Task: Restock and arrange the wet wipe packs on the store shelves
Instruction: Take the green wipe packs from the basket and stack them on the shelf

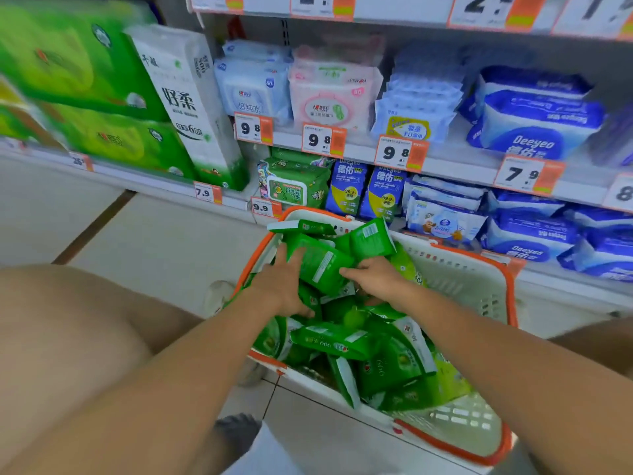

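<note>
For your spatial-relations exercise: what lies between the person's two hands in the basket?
In the head view, a green wipe pack lies between the left hand and right hand, both gripping it above the other packs in the basket.

Definitely a shop, supermarket aisle by the look of it. Shelves [445, 159] are running across the whole view with orange-and-white price tags [322, 140] clipped along the edges, showing 9.8, 7.9, 9.9. Packaged goods are sitting in neat rows: blue wet wipe packs [534, 128], a pink pack [334, 97], big green tissue bundles [85, 80] off to the left. A white plastic shopping basket [479, 286] with orange trim is sitting on the pale tiled floor [154, 241], stuffed with small green packs [342, 337].
</note>
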`<state>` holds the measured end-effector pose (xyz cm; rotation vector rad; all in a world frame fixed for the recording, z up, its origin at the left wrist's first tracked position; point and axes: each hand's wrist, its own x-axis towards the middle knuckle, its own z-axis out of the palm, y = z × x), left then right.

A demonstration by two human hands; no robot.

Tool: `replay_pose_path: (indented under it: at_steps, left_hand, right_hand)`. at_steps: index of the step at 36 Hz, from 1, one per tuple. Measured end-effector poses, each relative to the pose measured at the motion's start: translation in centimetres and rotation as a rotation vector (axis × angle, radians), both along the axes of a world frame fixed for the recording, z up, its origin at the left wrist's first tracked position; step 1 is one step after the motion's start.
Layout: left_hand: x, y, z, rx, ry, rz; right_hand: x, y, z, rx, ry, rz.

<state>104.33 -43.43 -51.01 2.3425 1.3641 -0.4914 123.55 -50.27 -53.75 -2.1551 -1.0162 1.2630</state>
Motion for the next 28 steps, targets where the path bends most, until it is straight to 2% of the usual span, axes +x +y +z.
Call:
replay_pose_path:
  at_steps: [2,4,8,11,14,17,19,22,26,28]
  left_hand:
    - [-1.2,1.3,1.1,-0.08,-0.013,0.066]
    - [-2.7,2.2,2.0,-0.168,0.067,0.059]
    - [-4.9,2.7,2.8,-0.174,0.223,0.039]
    - [-5.5,3.1,3.6,-0.197,0.239,0.044]
    - [-6.0,2.8,3.7,-0.337,0.244,0.063]
    - [-5.7,1.5,3.8,-0.378,0.502,-0.082]
    - [-5.1,0.7,3.6,-0.363,0.626,-0.195]
    - [-3.9,0.1,3.8,-0.359,0.637,-0.274]
    - [-2.3,1.3,5.9,-0.399,0.492,-0.157]
    - [-1.9,2.5,7.6,-0.397,0.371,-0.067]
  right_hand:
    - [-0.5,0.3,0.9,0.006,-0.014,0.05]
    - [-1.2,0.8,1.4,0.01,-0.076,0.081]
    - [-2.6,1.7,1.0,0.025,-0.116,0.027]
    - [-2.3,2.1,1.4,0.075,0.075,-0.135]
    - [-0.4,2.6,4.1,0.142,0.318,-0.34]
    - [1.8,3.0,8.0,0.189,0.366,-0.384]
    - [3.3,2.9,10.1,0.209,0.266,-0.364]
    - [5.2,2.2,12.7,0.181,0.0,-0.259]
    - [6.3,1.5,14.3,0.15,-0.31,-0.072]
    - [5.9,1.3,13.7,0.079,-0.375,0.013]
